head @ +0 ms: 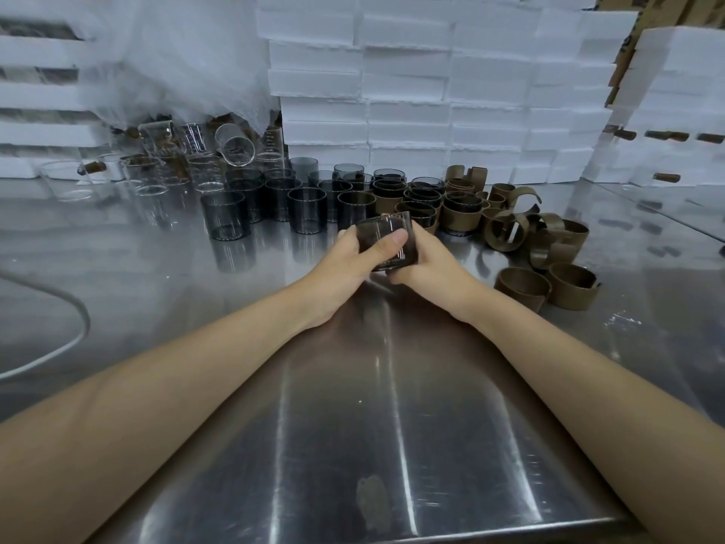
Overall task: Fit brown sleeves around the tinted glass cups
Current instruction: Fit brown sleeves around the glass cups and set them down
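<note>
Both my hands hold one tinted glass cup point(386, 233) just above the steel table, tilted with its mouth away from me. My left hand point(349, 265) wraps its left side with the thumb across the front; my right hand point(431, 265) grips its right side and base. A brown tint shows on the cup, but I cannot tell whether a sleeve is on it. Bare tinted cups point(306, 214) stand in rows behind. Cups wearing brown sleeves point(461, 214) stand to their right. Loose brown sleeves point(549, 268) lie in a pile at the right.
Clear glass beakers point(172, 170) crowd the back left under a plastic sheet. White foam boxes point(431, 92) are stacked along the back and right. A white cable point(59, 347) curves over the steel table point(392, 445) at the left.
</note>
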Demonstrator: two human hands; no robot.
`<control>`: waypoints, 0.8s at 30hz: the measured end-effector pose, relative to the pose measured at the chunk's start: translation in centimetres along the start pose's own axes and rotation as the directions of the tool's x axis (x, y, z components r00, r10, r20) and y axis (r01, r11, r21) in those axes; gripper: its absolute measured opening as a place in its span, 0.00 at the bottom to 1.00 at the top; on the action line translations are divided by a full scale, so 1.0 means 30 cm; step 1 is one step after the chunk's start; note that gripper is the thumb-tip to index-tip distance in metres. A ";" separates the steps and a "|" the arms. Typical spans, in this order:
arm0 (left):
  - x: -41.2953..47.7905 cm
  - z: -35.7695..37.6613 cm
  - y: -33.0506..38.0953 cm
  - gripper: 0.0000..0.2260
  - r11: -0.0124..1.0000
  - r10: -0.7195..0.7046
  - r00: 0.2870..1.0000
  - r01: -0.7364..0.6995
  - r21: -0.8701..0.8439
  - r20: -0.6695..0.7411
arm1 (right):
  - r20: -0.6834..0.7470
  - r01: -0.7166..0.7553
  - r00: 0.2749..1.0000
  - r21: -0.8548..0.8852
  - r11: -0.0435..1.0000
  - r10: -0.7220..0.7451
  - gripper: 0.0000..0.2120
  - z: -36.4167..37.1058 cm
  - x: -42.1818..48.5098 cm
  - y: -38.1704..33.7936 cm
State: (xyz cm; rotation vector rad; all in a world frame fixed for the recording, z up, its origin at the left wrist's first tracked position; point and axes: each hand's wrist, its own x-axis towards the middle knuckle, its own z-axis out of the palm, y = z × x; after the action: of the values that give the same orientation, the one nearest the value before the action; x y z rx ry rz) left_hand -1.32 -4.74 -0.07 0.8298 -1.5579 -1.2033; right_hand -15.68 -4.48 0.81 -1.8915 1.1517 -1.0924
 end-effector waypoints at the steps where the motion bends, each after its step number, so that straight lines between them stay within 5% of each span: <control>1: -0.001 -0.002 0.001 0.22 0.999 -0.003 1.000 0.003 -0.036 0.007 | -0.001 -0.014 1.000 0.021 1.000 0.014 0.27 -0.001 -0.001 -0.004; 8: 0.011 -0.011 0.008 0.26 0.949 -0.092 0.990 0.053 -0.310 -0.111 | 0.070 -0.078 0.994 -0.113 0.991 0.086 0.20 0.013 0.008 0.005; 11: 0.026 -0.019 0.001 0.12 0.937 -0.116 0.980 0.054 -0.345 -0.162 | 0.087 -0.071 0.992 -0.197 0.978 0.089 0.21 0.026 0.008 0.015; 14: 0.026 -0.014 -0.004 0.13 0.965 -0.115 0.983 0.076 -0.252 -0.145 | 0.045 -0.059 0.996 -0.256 0.965 0.073 0.22 0.035 0.004 0.022; 19: 0.008 0.010 0.003 0.36 0.988 -0.105 0.994 0.099 -0.120 -0.042 | -0.084 -0.024 0.996 -0.033 0.999 0.021 0.36 0.022 -0.001 0.016; 21: 0.009 0.010 -0.003 0.35 0.991 -0.103 0.995 0.102 -0.087 -0.007 | -0.084 -0.011 0.996 0.046 0.999 0.015 0.37 0.014 -0.002 0.014; 24: 0.015 0.002 -0.020 0.25 0.995 -0.078 0.997 0.076 -0.065 -0.024 | -0.037 -0.047 0.998 0.009 0.999 0.048 0.23 0.010 -0.006 0.002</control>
State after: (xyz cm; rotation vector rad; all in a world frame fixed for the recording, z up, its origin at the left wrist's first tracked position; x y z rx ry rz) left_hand -1.53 -5.29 -0.54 0.8674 -1.4699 -1.2862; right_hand -15.48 -4.32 0.59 -1.8354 1.2052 -1.1088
